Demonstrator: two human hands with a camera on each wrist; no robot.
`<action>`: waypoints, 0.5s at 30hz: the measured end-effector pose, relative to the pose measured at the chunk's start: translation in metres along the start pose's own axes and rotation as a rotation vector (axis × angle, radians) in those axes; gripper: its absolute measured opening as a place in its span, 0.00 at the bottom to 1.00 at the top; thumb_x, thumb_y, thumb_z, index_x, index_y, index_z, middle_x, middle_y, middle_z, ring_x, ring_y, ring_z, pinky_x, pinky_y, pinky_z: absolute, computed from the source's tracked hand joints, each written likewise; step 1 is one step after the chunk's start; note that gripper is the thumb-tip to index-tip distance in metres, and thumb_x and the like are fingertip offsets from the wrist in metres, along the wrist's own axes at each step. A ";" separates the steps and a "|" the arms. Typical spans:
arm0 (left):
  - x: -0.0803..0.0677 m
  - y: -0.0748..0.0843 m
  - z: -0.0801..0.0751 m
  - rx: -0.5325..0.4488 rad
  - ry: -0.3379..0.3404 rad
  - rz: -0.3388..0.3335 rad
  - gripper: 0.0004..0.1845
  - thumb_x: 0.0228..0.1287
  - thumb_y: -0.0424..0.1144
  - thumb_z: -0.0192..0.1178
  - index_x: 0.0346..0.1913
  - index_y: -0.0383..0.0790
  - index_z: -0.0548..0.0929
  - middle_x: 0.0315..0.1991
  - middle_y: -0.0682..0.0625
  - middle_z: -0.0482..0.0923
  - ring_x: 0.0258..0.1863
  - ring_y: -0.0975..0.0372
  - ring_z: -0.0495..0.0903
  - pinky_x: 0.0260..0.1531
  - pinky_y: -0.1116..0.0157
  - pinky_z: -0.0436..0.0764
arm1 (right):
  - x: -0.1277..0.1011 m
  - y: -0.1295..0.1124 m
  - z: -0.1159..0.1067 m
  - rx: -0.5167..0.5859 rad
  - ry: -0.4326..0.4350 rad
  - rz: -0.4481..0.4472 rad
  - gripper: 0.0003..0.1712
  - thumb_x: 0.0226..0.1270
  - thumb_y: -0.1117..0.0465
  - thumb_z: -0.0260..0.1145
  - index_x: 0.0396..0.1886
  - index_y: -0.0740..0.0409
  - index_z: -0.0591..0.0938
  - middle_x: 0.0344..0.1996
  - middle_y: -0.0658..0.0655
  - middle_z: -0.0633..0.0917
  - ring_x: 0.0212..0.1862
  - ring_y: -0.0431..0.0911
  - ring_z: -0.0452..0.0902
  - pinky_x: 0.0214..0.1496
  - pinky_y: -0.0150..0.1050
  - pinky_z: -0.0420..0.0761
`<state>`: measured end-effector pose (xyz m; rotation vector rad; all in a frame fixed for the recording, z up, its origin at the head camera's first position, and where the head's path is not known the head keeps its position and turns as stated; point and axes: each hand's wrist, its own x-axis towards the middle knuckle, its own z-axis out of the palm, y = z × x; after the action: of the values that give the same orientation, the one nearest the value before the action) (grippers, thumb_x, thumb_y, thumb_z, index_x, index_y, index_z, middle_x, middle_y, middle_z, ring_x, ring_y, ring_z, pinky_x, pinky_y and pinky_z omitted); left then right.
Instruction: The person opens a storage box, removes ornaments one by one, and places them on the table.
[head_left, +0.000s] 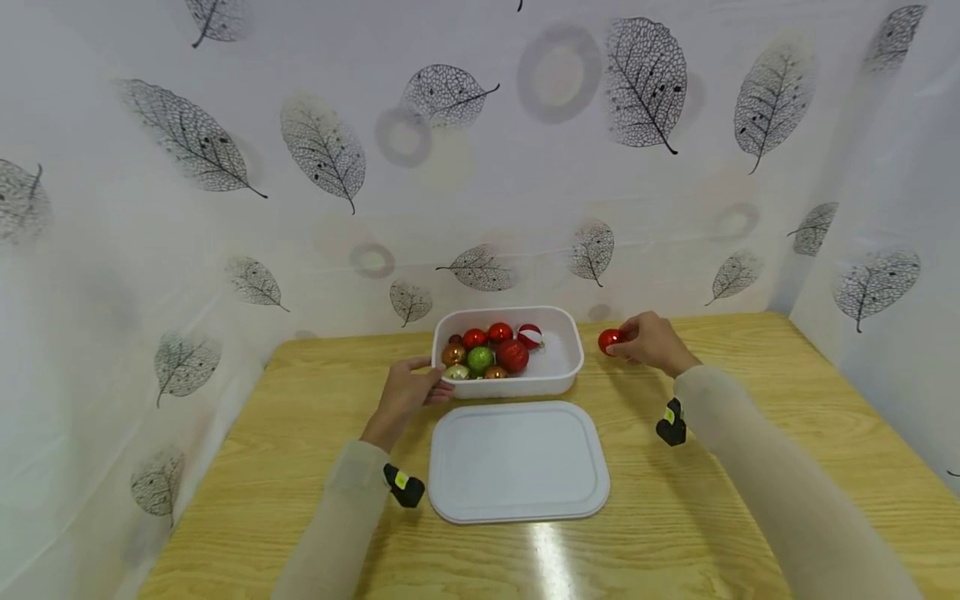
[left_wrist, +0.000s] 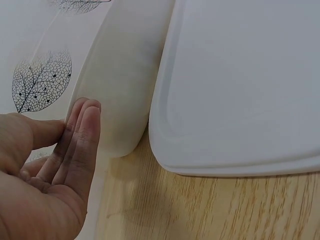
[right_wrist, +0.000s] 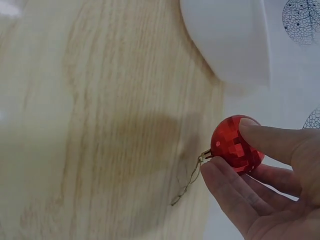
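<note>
My right hand (head_left: 654,343) pinches a shiny red Christmas bauble (head_left: 611,341) between thumb and fingers, to the right of the white plastic box. In the right wrist view the bauble (right_wrist: 235,145) has a faceted surface, a gold cap and a loop of string (right_wrist: 186,189) hanging down. My left hand (head_left: 406,388) grips the box (head_left: 558,386) at its front left corner, thumb at the rim and fingers against the outer wall (left_wrist: 131,80). Inside the box, mostly in its left part, lie several baubles: red ones, a green glitter one (head_left: 480,360), golden ones and a red-and-white one (head_left: 530,336).
A flat white lid (head_left: 519,462) lies on the wooden table (head_left: 300,450) just in front of the box. Behind the table hangs a pale curtain (head_left: 480,192) with leaf prints, which also runs along both sides.
</note>
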<state>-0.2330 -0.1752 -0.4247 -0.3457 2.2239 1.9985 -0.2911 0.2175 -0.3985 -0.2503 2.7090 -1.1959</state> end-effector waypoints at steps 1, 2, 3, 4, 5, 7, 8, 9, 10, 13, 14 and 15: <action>0.000 0.000 0.000 -0.003 0.001 -0.001 0.23 0.75 0.34 0.59 0.67 0.26 0.72 0.30 0.40 0.87 0.25 0.60 0.88 0.37 0.61 0.91 | 0.000 0.001 0.001 -0.005 0.001 -0.004 0.26 0.67 0.67 0.71 0.55 0.84 0.75 0.47 0.77 0.82 0.40 0.61 0.85 0.43 0.49 0.91; 0.000 0.000 0.000 -0.006 0.002 -0.001 0.23 0.75 0.34 0.59 0.67 0.26 0.73 0.30 0.40 0.87 0.25 0.60 0.87 0.36 0.61 0.91 | 0.001 0.002 0.002 -0.015 0.004 -0.004 0.26 0.66 0.67 0.71 0.55 0.84 0.76 0.47 0.77 0.82 0.39 0.59 0.85 0.43 0.47 0.91; 0.000 0.000 0.000 -0.008 0.001 -0.001 0.23 0.75 0.34 0.59 0.67 0.26 0.73 0.30 0.40 0.87 0.25 0.60 0.87 0.36 0.61 0.91 | 0.001 0.003 0.003 -0.020 0.006 -0.005 0.26 0.66 0.67 0.72 0.55 0.84 0.76 0.47 0.77 0.82 0.39 0.58 0.85 0.42 0.46 0.91; 0.000 0.000 0.000 -0.009 0.002 -0.001 0.23 0.75 0.34 0.59 0.67 0.26 0.73 0.30 0.40 0.87 0.24 0.60 0.87 0.36 0.61 0.91 | 0.002 0.004 0.004 -0.025 0.007 -0.007 0.27 0.65 0.67 0.72 0.55 0.84 0.76 0.47 0.77 0.82 0.38 0.56 0.85 0.41 0.45 0.91; 0.001 0.000 0.000 -0.011 0.003 0.001 0.23 0.75 0.34 0.59 0.67 0.26 0.73 0.30 0.40 0.87 0.24 0.61 0.87 0.35 0.61 0.91 | 0.002 0.005 0.005 -0.028 0.008 -0.009 0.27 0.65 0.67 0.72 0.55 0.84 0.75 0.48 0.77 0.82 0.37 0.54 0.85 0.40 0.43 0.91; 0.001 -0.001 0.000 -0.013 0.005 0.002 0.22 0.75 0.34 0.59 0.66 0.26 0.73 0.29 0.40 0.87 0.24 0.61 0.87 0.35 0.62 0.91 | 0.003 0.006 0.006 -0.034 0.010 -0.012 0.27 0.64 0.67 0.72 0.56 0.84 0.75 0.48 0.78 0.82 0.36 0.52 0.85 0.39 0.41 0.91; 0.001 -0.001 0.000 -0.012 0.006 0.003 0.22 0.75 0.34 0.59 0.66 0.26 0.74 0.29 0.41 0.87 0.24 0.61 0.87 0.34 0.62 0.91 | 0.003 0.007 0.006 -0.037 0.010 -0.013 0.28 0.64 0.67 0.72 0.56 0.84 0.75 0.49 0.78 0.82 0.35 0.52 0.85 0.38 0.41 0.91; 0.001 -0.001 0.000 -0.012 0.006 0.003 0.22 0.75 0.34 0.59 0.66 0.26 0.74 0.29 0.41 0.87 0.23 0.61 0.87 0.34 0.62 0.91 | 0.003 0.007 0.007 -0.043 0.010 -0.015 0.28 0.64 0.67 0.73 0.56 0.84 0.75 0.49 0.78 0.81 0.35 0.52 0.86 0.38 0.40 0.91; 0.001 -0.001 0.000 -0.012 0.007 0.003 0.22 0.75 0.34 0.59 0.66 0.26 0.74 0.29 0.41 0.87 0.23 0.61 0.87 0.34 0.62 0.91 | 0.004 0.007 0.007 -0.050 0.010 -0.015 0.28 0.64 0.67 0.73 0.56 0.84 0.75 0.49 0.78 0.81 0.35 0.52 0.86 0.38 0.40 0.90; 0.001 -0.001 0.001 -0.009 0.008 0.001 0.22 0.75 0.34 0.59 0.66 0.27 0.74 0.29 0.41 0.87 0.24 0.61 0.87 0.34 0.61 0.91 | 0.004 0.008 0.009 -0.071 0.011 -0.017 0.28 0.64 0.66 0.73 0.56 0.83 0.75 0.50 0.79 0.81 0.38 0.56 0.85 0.37 0.40 0.91; 0.000 -0.001 0.001 -0.008 0.009 0.000 0.22 0.75 0.34 0.59 0.66 0.27 0.74 0.29 0.41 0.87 0.24 0.61 0.87 0.35 0.61 0.91 | 0.004 0.008 0.009 -0.078 0.012 -0.017 0.28 0.64 0.66 0.73 0.56 0.82 0.76 0.50 0.78 0.81 0.39 0.57 0.85 0.37 0.40 0.90; 0.000 0.000 0.001 -0.006 0.009 -0.001 0.22 0.75 0.34 0.59 0.66 0.27 0.74 0.29 0.41 0.87 0.24 0.61 0.87 0.35 0.61 0.91 | 0.004 0.009 0.010 -0.080 0.014 -0.016 0.28 0.64 0.66 0.73 0.57 0.81 0.76 0.50 0.78 0.81 0.41 0.59 0.85 0.37 0.40 0.91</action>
<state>-0.2332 -0.1741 -0.4254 -0.3579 2.2226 2.0077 -0.2937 0.2154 -0.4120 -0.2752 2.7754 -1.0984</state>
